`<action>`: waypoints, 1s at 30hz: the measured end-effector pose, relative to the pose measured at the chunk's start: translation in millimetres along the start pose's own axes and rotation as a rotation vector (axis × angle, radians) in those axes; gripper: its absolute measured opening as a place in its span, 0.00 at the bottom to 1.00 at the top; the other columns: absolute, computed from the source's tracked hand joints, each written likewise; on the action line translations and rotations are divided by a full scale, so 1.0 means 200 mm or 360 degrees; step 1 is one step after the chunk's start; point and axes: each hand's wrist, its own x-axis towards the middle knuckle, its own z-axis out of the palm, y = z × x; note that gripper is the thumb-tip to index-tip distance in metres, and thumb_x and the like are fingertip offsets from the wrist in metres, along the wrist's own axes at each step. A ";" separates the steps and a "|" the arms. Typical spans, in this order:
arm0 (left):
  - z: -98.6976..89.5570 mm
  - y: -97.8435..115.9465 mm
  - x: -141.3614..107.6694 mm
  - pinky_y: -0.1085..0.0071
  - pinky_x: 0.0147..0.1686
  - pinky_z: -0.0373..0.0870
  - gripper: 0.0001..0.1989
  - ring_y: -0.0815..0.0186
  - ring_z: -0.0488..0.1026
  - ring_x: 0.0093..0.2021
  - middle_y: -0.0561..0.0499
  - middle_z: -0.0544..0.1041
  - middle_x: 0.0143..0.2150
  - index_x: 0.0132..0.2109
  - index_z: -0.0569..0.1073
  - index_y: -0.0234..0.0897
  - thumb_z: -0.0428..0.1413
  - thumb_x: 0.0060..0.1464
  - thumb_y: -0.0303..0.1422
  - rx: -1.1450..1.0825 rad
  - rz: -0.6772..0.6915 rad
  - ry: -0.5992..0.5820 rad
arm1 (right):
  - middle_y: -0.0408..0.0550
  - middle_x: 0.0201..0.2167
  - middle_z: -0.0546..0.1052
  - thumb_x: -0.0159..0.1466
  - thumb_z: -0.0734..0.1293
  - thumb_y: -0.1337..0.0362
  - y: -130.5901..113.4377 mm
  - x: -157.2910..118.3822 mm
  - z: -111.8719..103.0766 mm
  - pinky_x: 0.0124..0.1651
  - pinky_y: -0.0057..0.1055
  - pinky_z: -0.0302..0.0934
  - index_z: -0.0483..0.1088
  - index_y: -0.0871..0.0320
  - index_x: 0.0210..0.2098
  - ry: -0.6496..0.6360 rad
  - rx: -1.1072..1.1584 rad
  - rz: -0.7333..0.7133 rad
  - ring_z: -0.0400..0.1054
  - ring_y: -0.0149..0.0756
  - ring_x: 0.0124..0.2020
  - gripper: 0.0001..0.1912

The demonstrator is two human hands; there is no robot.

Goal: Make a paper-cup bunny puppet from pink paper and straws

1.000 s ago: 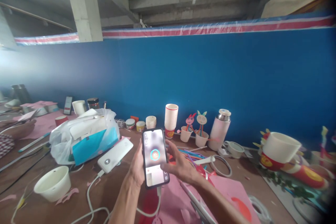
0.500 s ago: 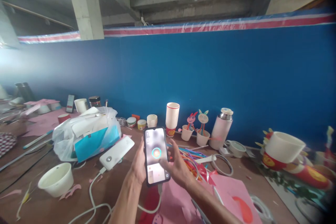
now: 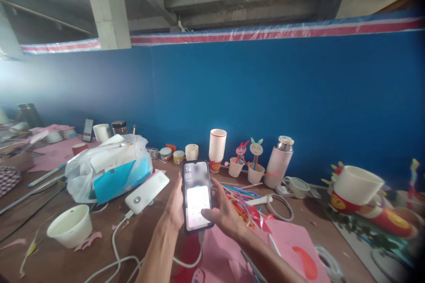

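A black-edged smartphone [image 3: 197, 194] is held upright near the middle of the view, its lit screen showing the time 14 08 above a pale panel. Along its left edge, my left hand [image 3: 175, 205] grips it. My right hand [image 3: 226, 212] supports the right edge, with the thumb over the lower right of the screen. A white cable hangs from the phone's bottom end. To the left lies a white power bank [image 3: 148, 193] with a cable plugged in. Pink paper [image 3: 292, 247] is below and to the right of the hands.
Beyond the phone stand stacked paper cups [image 3: 217, 146], two cups with rabbit figures and a pink thermos [image 3: 279, 161]. A plastic bag [image 3: 81, 177] and a white bowl [image 3: 71, 227] are at left. Large cups [image 3: 358, 185] stand at right. A checked sleeve shows far left.
The phone's screen has changed from a glowing round icon to a pale panel, with the clock now readable. My right thumb has shifted slightly down on the screen.
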 end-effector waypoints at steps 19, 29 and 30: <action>0.09 0.01 -0.04 0.63 0.37 0.70 0.24 0.56 0.76 0.34 0.43 0.79 0.33 0.46 0.70 0.29 0.48 0.52 0.45 0.0010 -0.0042 0.0034 | 0.53 0.49 0.65 0.49 0.64 0.73 -0.05 -0.02 0.06 0.45 0.38 0.60 0.39 0.55 0.60 0.0129 -0.0304 0.0047 0.65 0.38 0.43 0.44; 0.09 0.01 -0.03 0.61 0.38 0.69 0.24 0.55 0.75 0.35 0.42 0.79 0.34 0.46 0.71 0.29 0.50 0.51 0.45 0.0062 -0.0016 0.0075 | 0.51 0.45 0.68 0.49 0.64 0.74 -0.06 -0.02 0.06 0.41 0.35 0.62 0.41 0.56 0.59 0.0123 -0.0287 0.0035 0.66 0.37 0.39 0.42; 0.09 0.01 -0.03 0.61 0.38 0.69 0.24 0.55 0.75 0.35 0.42 0.79 0.34 0.47 0.71 0.29 0.49 0.52 0.45 0.0052 -0.0025 0.0060 | 0.51 0.45 0.68 0.49 0.64 0.74 -0.06 -0.02 0.07 0.41 0.35 0.62 0.41 0.56 0.59 0.0120 -0.0280 0.0034 0.66 0.37 0.39 0.42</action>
